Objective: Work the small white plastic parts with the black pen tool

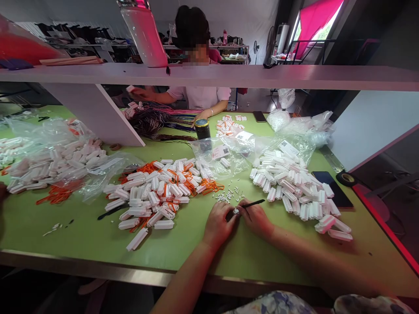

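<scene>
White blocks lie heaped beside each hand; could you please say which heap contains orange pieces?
The heap nearest the left hand, with orange pieces among its blocks; the right heap shows none.

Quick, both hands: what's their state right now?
Left hand: closed, a white piece at its fingertips.
Right hand: closed, holding a thin black tool.

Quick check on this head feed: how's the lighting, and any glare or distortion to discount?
Head view throughout: pink light tints the bottle and shelf; clear plastic bags show glare; the bottle leans near the top edge, likely lens distortion; the white piece at the left hand is too small to make out.
</scene>
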